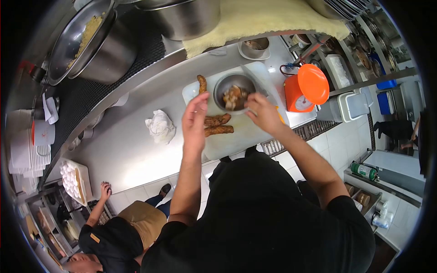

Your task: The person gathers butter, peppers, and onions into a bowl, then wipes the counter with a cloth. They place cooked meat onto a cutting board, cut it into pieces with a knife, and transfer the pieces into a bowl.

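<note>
A metal bowl [218, 101] with chopped brown and pale food pieces [235, 97] stands on a white cutting board [255, 132]. My right hand [265, 114] is at the bowl's right side, its bent fingers and thumb closed at the rim. Left of the bowl, my left hand [195, 120] is raised over the board with its fingers stretched out, holding nothing. Beside it lie two browned, sausage-like rolls [220, 130], partly hidden by that hand. Another browned roll [201, 83] is near the board's upper left corner. What looks like a knife blade [255, 78] lies right of the bowl.
An orange kitchen scale [301, 91] is to the right. A crumpled white cloth [160, 127] lies on the steel counter [123, 154]. Large pots [186, 20] stand on the shelf ahead. At lower left, another person [118, 232] is near a tray of eggs [75, 182].
</note>
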